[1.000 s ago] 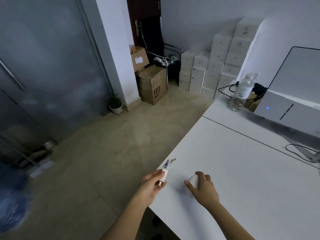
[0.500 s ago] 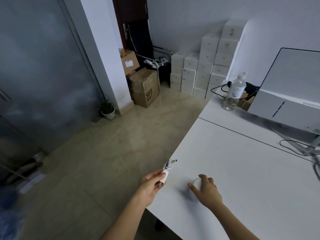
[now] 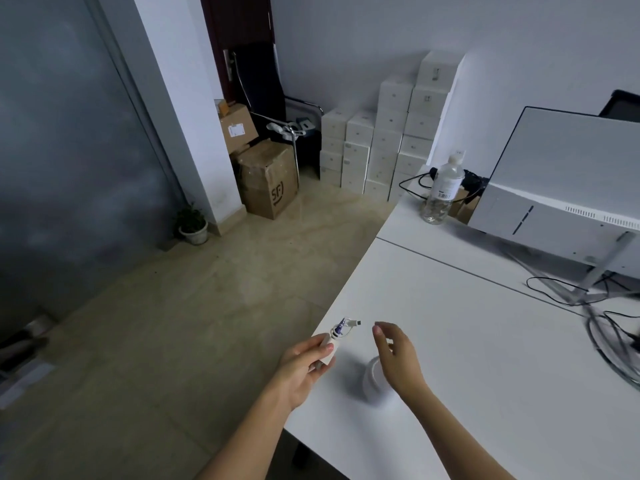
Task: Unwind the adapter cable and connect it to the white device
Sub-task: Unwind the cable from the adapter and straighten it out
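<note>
- Left hand (image 3: 300, 367): fingers and thumb pinch the white adapter (image 3: 327, 348), held over the near-left edge of the white table (image 3: 485, 358).
- Cable (image 3: 343, 328): wound in a bundle at the adapter's far end, connector tip pointing right.
- Right hand (image 3: 398, 355): raised, fingers loosely curled and slightly parted, holding nothing.
- White device (image 3: 372, 381): rests on the table, just beneath the right hand, partly hidden by it.

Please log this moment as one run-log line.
left hand: holds adapter, cable wound | right hand: open, above white device | not connected
</note>
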Action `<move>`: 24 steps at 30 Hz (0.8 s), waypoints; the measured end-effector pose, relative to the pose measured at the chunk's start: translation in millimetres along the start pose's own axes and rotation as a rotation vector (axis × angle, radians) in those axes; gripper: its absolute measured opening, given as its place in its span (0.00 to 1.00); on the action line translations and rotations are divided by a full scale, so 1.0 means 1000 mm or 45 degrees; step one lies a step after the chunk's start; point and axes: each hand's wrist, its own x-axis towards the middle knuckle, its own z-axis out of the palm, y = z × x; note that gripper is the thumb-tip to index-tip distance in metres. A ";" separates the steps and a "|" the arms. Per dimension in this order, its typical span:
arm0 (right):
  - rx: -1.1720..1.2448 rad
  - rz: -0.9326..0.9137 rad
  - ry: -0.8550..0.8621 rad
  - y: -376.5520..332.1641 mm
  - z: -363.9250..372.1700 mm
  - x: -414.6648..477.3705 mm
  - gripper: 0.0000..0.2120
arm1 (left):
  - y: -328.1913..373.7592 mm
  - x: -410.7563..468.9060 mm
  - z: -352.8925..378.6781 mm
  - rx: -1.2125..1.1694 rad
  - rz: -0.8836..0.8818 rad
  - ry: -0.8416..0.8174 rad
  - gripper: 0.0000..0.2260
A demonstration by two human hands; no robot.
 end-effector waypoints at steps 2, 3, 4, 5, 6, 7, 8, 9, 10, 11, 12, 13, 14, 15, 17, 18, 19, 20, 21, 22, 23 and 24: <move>0.368 0.107 -0.066 -0.017 -0.002 -0.001 0.17 | 0.001 0.000 0.004 -0.003 0.006 -0.023 0.07; 0.526 0.163 -0.111 -0.024 -0.002 -0.002 0.17 | 0.001 0.000 0.006 -0.010 0.007 -0.035 0.08; 0.655 0.209 -0.154 -0.029 -0.002 -0.001 0.18 | 0.002 0.000 0.007 -0.025 0.005 -0.044 0.08; 0.757 0.244 -0.192 -0.032 -0.002 -0.002 0.19 | 0.002 0.000 0.008 -0.042 0.000 -0.053 0.08; 0.836 0.269 -0.225 -0.034 -0.003 -0.002 0.20 | 0.003 0.000 0.009 -0.055 -0.004 -0.063 0.08; 0.890 0.283 -0.256 -0.036 -0.003 -0.002 0.20 | 0.003 0.000 0.010 -0.060 -0.004 -0.078 0.08; 0.919 0.291 -0.282 -0.037 -0.004 -0.003 0.20 | 0.003 0.000 0.011 -0.057 -0.003 -0.095 0.09; 0.931 0.291 -0.303 -0.038 -0.004 -0.004 0.20 | 0.004 0.001 0.011 -0.051 0.000 -0.113 0.10; 0.933 0.284 -0.315 -0.038 -0.005 -0.005 0.19 | 0.004 0.000 0.012 -0.046 0.003 -0.130 0.10; 0.935 0.274 -0.318 -0.038 -0.005 -0.006 0.17 | 0.004 0.000 0.012 -0.047 0.007 -0.143 0.11; 0.937 0.263 -0.315 -0.038 -0.006 -0.007 0.16 | 0.004 0.000 0.012 -0.052 0.008 -0.152 0.11; 0.946 0.257 -0.311 -0.038 -0.007 -0.009 0.14 | 0.005 0.000 0.012 -0.059 0.005 -0.156 0.11; 0.964 0.257 -0.308 -0.037 -0.008 -0.009 0.13 | 0.005 -0.001 0.012 -0.064 -0.002 -0.160 0.11; 0.990 0.262 -0.303 -0.037 -0.010 -0.010 0.12 | 0.006 -0.001 0.013 -0.063 -0.010 -0.166 0.12; 1.045 0.269 -0.297 -0.037 -0.012 -0.012 0.10 | 0.007 -0.001 0.013 -0.049 -0.025 -0.182 0.12; 1.061 0.268 -0.295 -0.036 -0.013 -0.013 0.10 | 0.007 -0.002 0.014 -0.037 -0.029 -0.189 0.13; 1.066 0.267 -0.291 -0.036 -0.013 -0.014 0.09 | 0.008 -0.003 0.015 -0.025 -0.031 -0.193 0.13; 1.065 0.264 -0.286 -0.036 -0.014 -0.015 0.08 | 0.008 -0.004 0.017 -0.018 -0.031 -0.192 0.13; 1.065 0.262 -0.280 -0.035 -0.015 -0.016 0.08 | 0.009 -0.004 0.019 -0.015 -0.033 -0.188 0.12; 1.068 0.261 -0.272 -0.035 -0.016 -0.017 0.08 | 0.009 -0.006 0.021 -0.010 -0.034 -0.184 0.11; 1.071 0.261 -0.266 -0.035 -0.016 -0.017 0.08 | 0.010 -0.007 0.023 0.003 -0.035 -0.178 0.09; 1.073 0.263 -0.262 -0.035 -0.017 -0.018 0.08 | 0.011 -0.008 0.025 0.024 -0.034 -0.174 0.08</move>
